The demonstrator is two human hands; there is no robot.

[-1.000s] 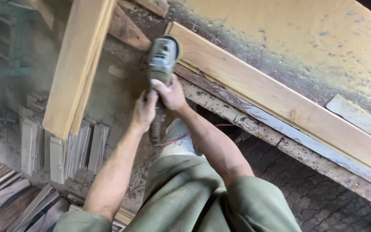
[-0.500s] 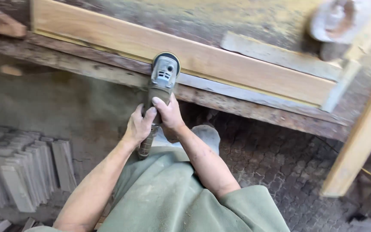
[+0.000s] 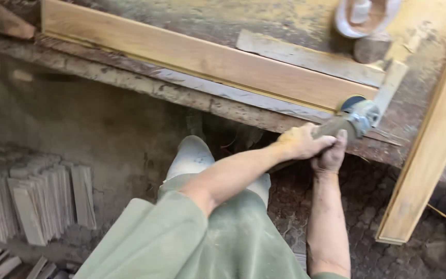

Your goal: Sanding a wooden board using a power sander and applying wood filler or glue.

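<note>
Gripping the angle grinder [image 3: 351, 120] with both hands, the person leans over the dusty workbench [image 3: 285, 20]. The left hand [image 3: 299, 141] wraps the body from the near side, fingers curled tight about it; the right hand [image 3: 331, 154] clasps just behind and below, its fingers closed round the handle too (the thumb lies up along the casing). The tool's long axis runs from the hands up and to the right, its head pointing away from the person toward the right end of the long plank [image 3: 197, 57]. That plank lies flat on the bench, its length running left to right and slanting slightly downward to the right. The grinder's disc sits at the plank's near right corner, touching or just beside its edge; I cannot tell which. A pale upright board [image 3: 429, 150] stands to the right.
</note>
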